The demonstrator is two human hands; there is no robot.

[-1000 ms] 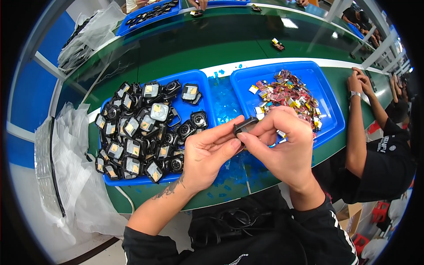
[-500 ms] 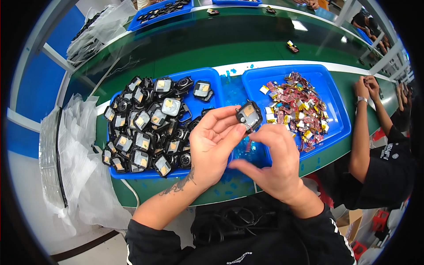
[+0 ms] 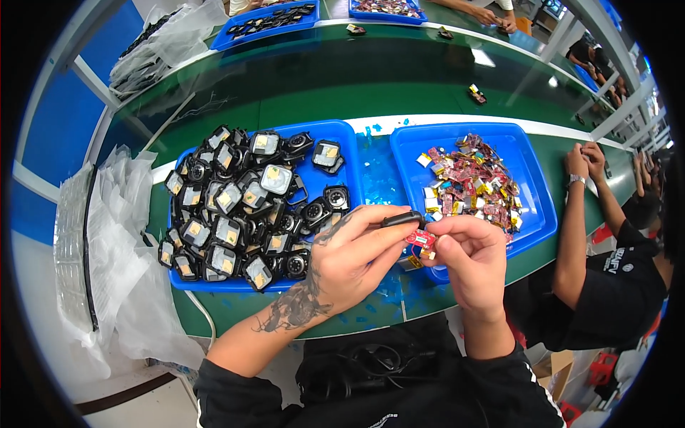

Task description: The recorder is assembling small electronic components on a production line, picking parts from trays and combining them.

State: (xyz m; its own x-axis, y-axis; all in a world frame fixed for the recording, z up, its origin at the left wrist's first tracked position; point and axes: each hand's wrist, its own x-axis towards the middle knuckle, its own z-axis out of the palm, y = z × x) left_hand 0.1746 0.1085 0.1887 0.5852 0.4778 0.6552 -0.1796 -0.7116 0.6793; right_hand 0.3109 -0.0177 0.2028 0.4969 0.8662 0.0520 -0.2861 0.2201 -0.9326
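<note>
Above the gap between two blue trays, my left hand (image 3: 353, 257) pinches a black smartwatch case (image 3: 402, 220), now seen edge-on. My right hand (image 3: 472, 262) is closed on a small red circuit board (image 3: 421, 239) at the case's near side; whether the two are still joined cannot be made out. The left tray (image 3: 354, 160) carries a heap of similar black watch cases (image 3: 230, 196), some with pale inner faces and tan patches showing. In the right tray (image 3: 546, 217) lies a pile of red circuit boards (image 3: 474, 182) with small silver and yellow batteries.
Blue scraps (image 3: 374, 182) litter the green bench between the trays. A green belt (image 3: 314, 89) runs behind, with another circuit board (image 3: 477, 93) on it. White plastic sheeting (image 3: 132, 235) hangs at left. A co-worker's arms (image 3: 576, 207) rest on the bench at right.
My left hand has turned the watch case from face-up to edge-on. My right hand, blurred and apart before, has closed on the red circuit board beside it. The view has shifted slightly.
</note>
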